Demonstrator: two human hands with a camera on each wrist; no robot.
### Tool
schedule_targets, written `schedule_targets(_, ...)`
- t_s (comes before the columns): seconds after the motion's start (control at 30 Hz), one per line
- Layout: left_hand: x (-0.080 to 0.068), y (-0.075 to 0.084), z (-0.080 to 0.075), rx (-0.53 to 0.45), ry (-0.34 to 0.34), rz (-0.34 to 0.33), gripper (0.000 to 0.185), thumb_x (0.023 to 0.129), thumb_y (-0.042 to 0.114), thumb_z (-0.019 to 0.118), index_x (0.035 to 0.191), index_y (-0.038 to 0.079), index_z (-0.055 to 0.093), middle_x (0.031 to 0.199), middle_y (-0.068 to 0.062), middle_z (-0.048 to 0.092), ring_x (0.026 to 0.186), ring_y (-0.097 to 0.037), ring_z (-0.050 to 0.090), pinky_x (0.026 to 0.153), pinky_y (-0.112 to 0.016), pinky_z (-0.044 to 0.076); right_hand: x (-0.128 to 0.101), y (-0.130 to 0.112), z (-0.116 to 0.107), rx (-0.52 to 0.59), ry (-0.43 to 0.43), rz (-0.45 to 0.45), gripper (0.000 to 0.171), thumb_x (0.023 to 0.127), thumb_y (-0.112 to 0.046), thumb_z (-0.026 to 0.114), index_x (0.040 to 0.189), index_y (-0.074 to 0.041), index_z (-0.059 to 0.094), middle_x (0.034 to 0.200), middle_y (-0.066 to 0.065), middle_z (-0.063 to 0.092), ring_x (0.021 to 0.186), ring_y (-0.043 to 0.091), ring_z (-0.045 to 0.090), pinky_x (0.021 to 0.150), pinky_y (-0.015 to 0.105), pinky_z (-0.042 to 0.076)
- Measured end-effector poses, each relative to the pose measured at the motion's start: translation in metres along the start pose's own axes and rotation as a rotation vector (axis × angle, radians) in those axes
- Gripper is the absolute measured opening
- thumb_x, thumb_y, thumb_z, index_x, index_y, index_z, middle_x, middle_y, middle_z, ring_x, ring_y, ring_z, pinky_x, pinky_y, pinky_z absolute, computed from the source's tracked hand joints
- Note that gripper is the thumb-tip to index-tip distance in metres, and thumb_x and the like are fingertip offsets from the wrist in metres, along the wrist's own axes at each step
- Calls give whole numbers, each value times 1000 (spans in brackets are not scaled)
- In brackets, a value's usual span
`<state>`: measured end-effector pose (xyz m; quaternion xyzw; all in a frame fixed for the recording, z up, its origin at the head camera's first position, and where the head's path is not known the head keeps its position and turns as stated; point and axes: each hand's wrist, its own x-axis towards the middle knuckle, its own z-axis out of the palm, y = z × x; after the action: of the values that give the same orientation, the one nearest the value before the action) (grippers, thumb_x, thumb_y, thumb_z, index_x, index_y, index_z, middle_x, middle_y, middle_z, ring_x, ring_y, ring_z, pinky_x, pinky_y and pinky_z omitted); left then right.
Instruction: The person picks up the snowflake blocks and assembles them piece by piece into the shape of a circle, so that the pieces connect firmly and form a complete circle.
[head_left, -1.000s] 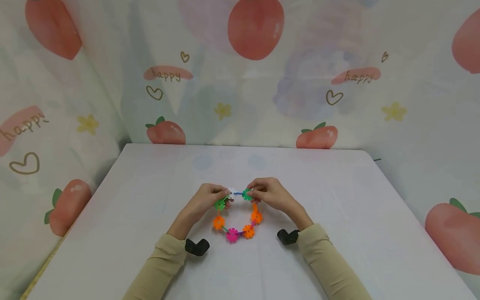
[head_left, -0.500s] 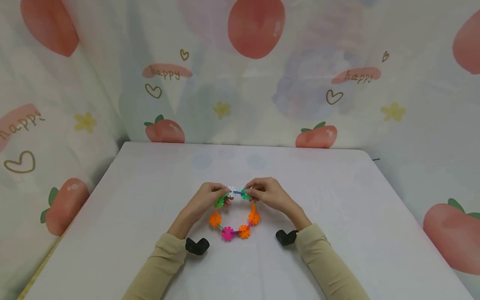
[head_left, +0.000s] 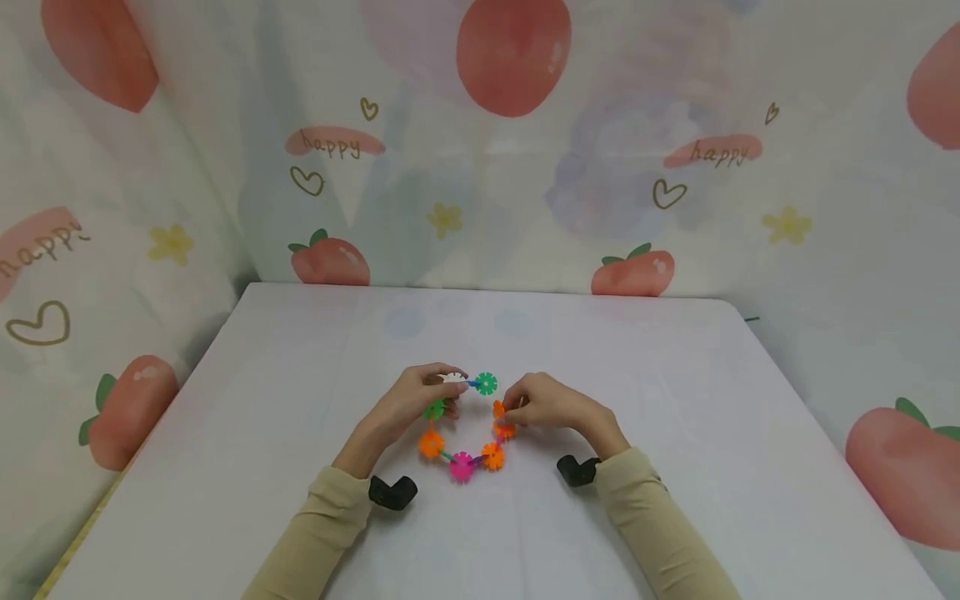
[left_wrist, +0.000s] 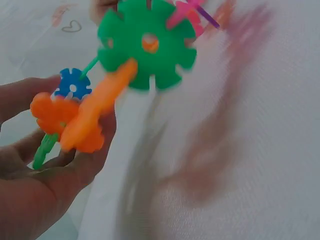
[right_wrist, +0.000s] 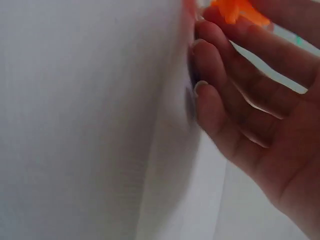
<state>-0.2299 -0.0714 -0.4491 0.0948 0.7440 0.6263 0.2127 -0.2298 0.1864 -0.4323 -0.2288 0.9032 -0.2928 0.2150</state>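
A chain of notched plastic snowflake discs curves between my hands in the head view, with a gap at its far right. My left hand point(head_left: 405, 402) pinches the white disc point(head_left: 453, 380), from which a blue piece leads to a green disc point(head_left: 487, 383). At the other end, my right hand point(head_left: 553, 400) pinches an orange disc point(head_left: 500, 408). Along the near side hang a pink disc point(head_left: 462, 467) and more orange ones. Close to the left wrist camera, a green disc point(left_wrist: 170, 65) partly covers the view. In the right wrist view, orange plastic point(right_wrist: 232, 10) shows between the fingertips.
The white tabletop point(head_left: 637, 350) spreads around the hands. Patterned cloth walls point(head_left: 510, 192) rise behind it and at both sides. A black wrist camera point(head_left: 393, 493) sits by the left cuff, another point(head_left: 577, 471) by the right.
My right hand has let go of the green disc at the far side and moved nearer, where it now pinches the orange end disc. The left hand stays at the white disc.
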Motion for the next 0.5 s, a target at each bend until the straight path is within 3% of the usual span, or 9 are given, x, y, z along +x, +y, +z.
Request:
schedule_targets(0.1, 0, 0, 0, -11, 9, 1, 30, 97, 25, 72, 122, 10, 69, 89, -14, 72, 83, -23, 73, 101, -42, 52, 2, -2, 0, -10, 80, -42, 10, 94, -23, 75, 90, -14, 78, 79, -6, 70, 76, 13, 57, 68, 27, 49)
schedule_targets(0.23, 1, -3, 2, -36, 35, -11, 27, 97, 23, 72, 117, 6, 69, 93, -13, 74, 84, -22, 75, 106, -45, 50, 2, -1, -1, 17, 199, -59, 11, 95, -19, 73, 100, -11, 80, 89, -3, 74, 80, 12, 61, 74, 27, 53)
schedule_targets(0.5, 6, -8, 6, -78, 108, 9, 30, 97, 20, 71, 120, 2, 68, 105, -18, 76, 88, -23, 77, 92, -36, 59, 2, 6, 0, 126, 320, -59, 23, 95, -11, 73, 118, -9, 78, 106, 7, 78, 81, 18, 72, 74, 25, 59)
